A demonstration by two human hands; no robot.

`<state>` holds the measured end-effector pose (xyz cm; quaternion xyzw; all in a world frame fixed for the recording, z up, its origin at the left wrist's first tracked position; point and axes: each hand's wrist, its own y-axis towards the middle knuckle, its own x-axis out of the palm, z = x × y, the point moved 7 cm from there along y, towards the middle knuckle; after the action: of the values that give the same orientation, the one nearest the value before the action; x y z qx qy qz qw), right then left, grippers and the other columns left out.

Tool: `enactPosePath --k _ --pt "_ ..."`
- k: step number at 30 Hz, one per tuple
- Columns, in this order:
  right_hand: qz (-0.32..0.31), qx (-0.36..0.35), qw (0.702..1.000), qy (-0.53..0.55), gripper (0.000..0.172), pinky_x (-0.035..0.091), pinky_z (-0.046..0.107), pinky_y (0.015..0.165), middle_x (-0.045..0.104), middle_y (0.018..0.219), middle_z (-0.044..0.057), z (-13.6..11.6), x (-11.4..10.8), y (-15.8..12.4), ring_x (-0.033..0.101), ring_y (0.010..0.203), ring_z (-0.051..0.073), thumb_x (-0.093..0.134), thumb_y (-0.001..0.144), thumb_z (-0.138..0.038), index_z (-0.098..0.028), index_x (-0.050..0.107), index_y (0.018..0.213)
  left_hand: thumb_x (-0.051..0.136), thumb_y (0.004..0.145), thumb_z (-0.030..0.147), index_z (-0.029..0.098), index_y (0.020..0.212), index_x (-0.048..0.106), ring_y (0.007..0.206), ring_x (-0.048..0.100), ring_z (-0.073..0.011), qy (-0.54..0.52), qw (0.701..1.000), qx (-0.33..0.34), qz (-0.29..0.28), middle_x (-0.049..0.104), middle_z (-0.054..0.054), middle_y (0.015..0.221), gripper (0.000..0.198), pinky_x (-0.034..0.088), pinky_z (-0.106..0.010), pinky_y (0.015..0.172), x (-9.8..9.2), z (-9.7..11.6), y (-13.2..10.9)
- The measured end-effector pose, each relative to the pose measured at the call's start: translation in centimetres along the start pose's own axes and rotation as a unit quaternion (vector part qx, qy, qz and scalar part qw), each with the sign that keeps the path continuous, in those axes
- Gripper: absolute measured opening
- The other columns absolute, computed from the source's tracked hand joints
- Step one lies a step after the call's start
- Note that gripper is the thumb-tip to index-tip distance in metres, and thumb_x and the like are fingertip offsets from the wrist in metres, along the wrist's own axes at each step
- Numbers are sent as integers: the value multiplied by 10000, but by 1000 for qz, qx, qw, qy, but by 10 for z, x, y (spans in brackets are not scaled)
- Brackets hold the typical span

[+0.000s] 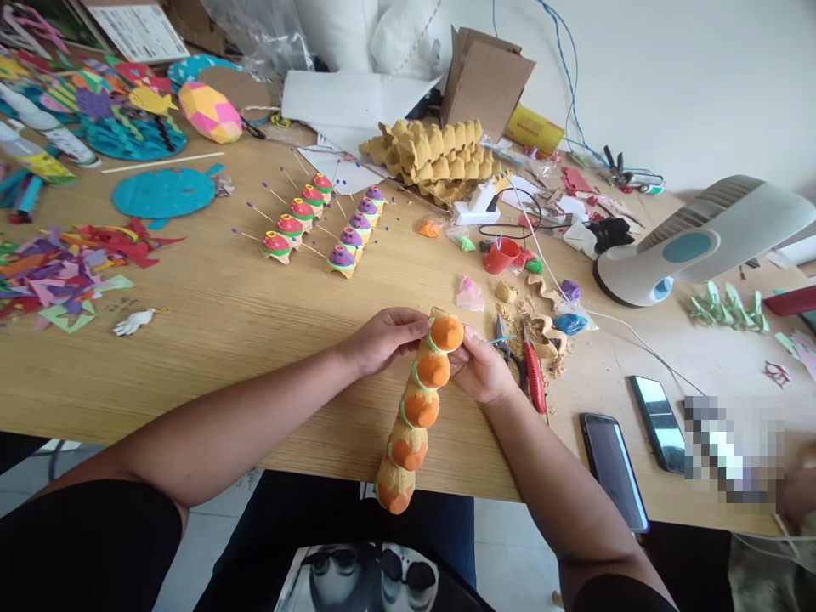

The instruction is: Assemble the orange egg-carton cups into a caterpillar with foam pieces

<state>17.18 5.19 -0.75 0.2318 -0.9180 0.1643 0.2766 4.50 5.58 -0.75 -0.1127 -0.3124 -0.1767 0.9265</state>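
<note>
An egg-carton caterpillar (417, 408) with orange domes and green rings reaches from the table edge down toward my lap. My left hand (382, 338) is closed on its top segment from the left. From the right, my right hand (479, 365) pinches the same end and also holds a thin blue stick (503, 339) that points right. Two finished caterpillars (299, 217) (357, 234) with red and purple domes and stick legs lie farther back on the wooden table (217, 323).
Red-handled scissors (532, 374) lie just right of my right hand. Clay bits and a red cup (501, 255) sit behind them. Two phones (615, 467) (658, 422) lie at the near right, a white fan (694, 242) beyond. Egg cartons (433, 153), paper scraps (57, 272) and coloured cutouts fill the back and left.
</note>
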Motion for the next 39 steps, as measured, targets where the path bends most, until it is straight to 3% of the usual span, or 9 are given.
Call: enactPosePath --k 3,8,12,18,22,32,36,39 --pt "7 2 1000 0 497 270 230 497 222 573 -74 0 0 0 180 534 104 733 885 -496 -219 392 652 935 670 479 142 832 792 712 694 -140 3 1000 5 5 768 -48 782 400 541 -246 689 -1 0 0" --pt "0 -17 1000 12 522 251 226 493 227 573 -77 -2 1 0 169 537 99 804 819 -464 -215 381 641 916 715 446 163 885 803 809 729 -166 -1 999 7 -37 777 -51 818 349 558 -267 762 2 0 0" --pt "7 -8 1000 5 508 255 232 493 222 575 -73 -1 0 -1 168 535 103 759 860 -475 -219 376 645 913 725 413 171 899 805 825 732 -177 12 1000 8 -27 777 -45 830 317 558 -285 778 0 0 0" --pt "3 -2 1000 3 493 269 229 502 218 582 -74 0 1 -1 187 540 104 759 856 -482 -220 392 657 895 720 510 138 827 777 721 672 -140 -10 999 -17 -28 741 -52 778 405 518 -238 674 2 -2 0" --pt "-3 2 1000 -1 493 259 238 508 228 590 -72 2 1 -1 190 546 102 789 822 -480 -218 409 648 922 689 474 128 741 744 627 592 -99 -20 999 -25 2 681 -16 682 393 470 -211 602 -1 -2 0" --pt "-3 1 1000 6 504 252 240 514 238 583 -70 3 2 -1 190 544 104 773 841 -493 -216 403 640 918 691 494 142 730 745 607 567 -93 -22 1000 -6 12 665 -7 658 394 451 -203 579 1 -2 1" --pt "-2 -10 1000 15 529 241 237 518 232 568 -73 2 2 0 181 545 103 795 826 -501 -212 396 631 853 749 579 157 857 773 751 670 -156 -10 999 -28 -41 733 -60 794 442 529 -255 705 5 -6 0" --pt "8 -26 1000 13 551 249 237 517 239 562 -74 -2 1 1 178 544 104 806 816 -521 -214 389 628 899 725 492 170 1017 786 861 704 -178 17 996 -50 -70 767 -74 930 449 549 -280 794 4 -7 1"
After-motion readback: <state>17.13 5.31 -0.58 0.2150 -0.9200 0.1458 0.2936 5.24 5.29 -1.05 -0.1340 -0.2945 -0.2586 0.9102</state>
